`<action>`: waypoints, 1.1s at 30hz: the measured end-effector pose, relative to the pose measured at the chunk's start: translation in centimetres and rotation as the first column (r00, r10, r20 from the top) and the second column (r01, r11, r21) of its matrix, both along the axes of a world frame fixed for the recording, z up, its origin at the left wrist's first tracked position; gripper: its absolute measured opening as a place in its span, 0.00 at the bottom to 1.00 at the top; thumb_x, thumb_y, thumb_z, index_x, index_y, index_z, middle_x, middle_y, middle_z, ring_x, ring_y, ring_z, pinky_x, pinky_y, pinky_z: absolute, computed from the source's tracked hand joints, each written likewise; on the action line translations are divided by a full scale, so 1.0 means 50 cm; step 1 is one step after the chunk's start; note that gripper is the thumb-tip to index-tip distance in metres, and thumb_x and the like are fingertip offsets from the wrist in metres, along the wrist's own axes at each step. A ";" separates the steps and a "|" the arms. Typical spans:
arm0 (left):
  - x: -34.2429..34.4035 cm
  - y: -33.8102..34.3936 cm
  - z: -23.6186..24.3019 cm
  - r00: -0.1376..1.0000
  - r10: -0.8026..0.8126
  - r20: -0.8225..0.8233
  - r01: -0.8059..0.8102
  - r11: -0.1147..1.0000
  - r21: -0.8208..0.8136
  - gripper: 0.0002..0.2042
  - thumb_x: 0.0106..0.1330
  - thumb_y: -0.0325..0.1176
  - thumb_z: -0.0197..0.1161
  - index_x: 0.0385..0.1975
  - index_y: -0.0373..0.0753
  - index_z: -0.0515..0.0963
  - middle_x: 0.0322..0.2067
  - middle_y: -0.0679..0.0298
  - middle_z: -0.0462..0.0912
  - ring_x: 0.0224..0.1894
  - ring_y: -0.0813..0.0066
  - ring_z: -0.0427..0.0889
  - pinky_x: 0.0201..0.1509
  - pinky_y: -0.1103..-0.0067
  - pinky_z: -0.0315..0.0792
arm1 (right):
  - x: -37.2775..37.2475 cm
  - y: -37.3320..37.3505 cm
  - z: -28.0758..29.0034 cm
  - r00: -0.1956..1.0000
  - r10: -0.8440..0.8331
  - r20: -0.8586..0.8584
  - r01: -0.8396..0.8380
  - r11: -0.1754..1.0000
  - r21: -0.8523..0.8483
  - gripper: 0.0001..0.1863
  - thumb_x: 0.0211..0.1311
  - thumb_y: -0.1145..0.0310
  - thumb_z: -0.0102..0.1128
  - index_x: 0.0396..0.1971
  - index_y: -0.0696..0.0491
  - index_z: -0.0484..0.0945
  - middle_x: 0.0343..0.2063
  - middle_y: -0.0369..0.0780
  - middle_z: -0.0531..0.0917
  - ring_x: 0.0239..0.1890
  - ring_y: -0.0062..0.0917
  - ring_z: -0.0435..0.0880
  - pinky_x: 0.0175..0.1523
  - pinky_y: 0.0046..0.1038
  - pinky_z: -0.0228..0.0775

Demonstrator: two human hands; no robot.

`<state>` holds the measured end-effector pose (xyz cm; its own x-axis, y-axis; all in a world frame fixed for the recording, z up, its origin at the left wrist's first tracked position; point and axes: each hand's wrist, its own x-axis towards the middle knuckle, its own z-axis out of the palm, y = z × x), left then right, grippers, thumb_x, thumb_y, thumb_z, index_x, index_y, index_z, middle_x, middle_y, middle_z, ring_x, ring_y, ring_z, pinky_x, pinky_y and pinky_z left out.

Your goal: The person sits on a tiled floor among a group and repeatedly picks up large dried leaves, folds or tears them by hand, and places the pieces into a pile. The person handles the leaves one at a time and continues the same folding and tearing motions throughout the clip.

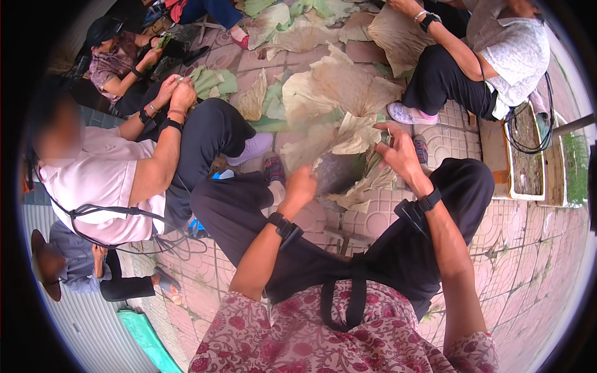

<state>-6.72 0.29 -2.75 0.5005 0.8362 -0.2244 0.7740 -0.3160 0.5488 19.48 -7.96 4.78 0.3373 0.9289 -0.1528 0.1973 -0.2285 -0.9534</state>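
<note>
I sit with my knees apart in black trousers over a patterned paving. My left hand [301, 184] is closed on the edge of a large pale, dried leaf [341, 168] held between my knees. Just to its right, my right hand [398, 151] has its fingers spread, the fingertips touching the same leaf's upper fold. Both wrists carry black bands. A heap of large pale green and beige leaves [336, 93] lies on the ground just beyond my hands.
A person in a pink shirt [106, 177] sits close on my left, hands raised over folded green leaves [211, 81]. Another person in a white top [491, 56] sits at the upper right. A third sits far upper left. A concrete planter [525, 168] stands to the right.
</note>
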 end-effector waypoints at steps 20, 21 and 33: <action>0.101 -0.118 -0.009 0.723 0.601 0.342 0.291 0.184 -0.939 0.17 0.70 0.40 0.57 0.51 0.34 0.72 0.45 0.57 0.79 0.40 0.66 0.83 0.43 0.68 0.77 | -0.140 -0.081 -0.028 0.747 0.181 0.639 -0.095 0.981 -0.167 0.38 0.54 0.57 0.68 0.61 0.62 0.65 0.53 0.55 0.72 0.55 0.52 0.70 0.60 0.45 0.64; 0.102 -0.113 -0.009 0.709 0.611 0.352 0.332 0.150 -0.931 0.17 0.70 0.39 0.58 0.51 0.34 0.71 0.44 0.56 0.80 0.39 0.65 0.84 0.44 0.67 0.77 | -0.141 -0.105 -0.019 0.756 0.216 0.617 -0.122 0.974 -0.191 0.38 0.55 0.57 0.67 0.61 0.62 0.65 0.52 0.55 0.72 0.54 0.51 0.70 0.59 0.45 0.64; 0.084 -0.115 0.034 0.793 0.520 0.316 0.187 0.286 -0.940 0.27 0.60 0.34 0.67 0.52 0.25 0.62 0.43 0.49 0.79 0.45 0.58 0.84 0.42 0.65 0.81 | -0.111 -0.170 -0.042 0.889 0.430 0.157 -0.397 0.895 -0.204 0.50 0.39 0.85 0.49 0.72 0.59 0.49 0.59 0.58 0.71 0.65 0.45 0.69 0.65 0.30 0.60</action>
<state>-2.51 -5.46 -1.04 0.6835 0.3188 -0.6567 0.2370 0.7540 0.6127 13.91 -16.46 2.67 -0.0339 0.9581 -0.2843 0.4841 -0.2331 -0.8434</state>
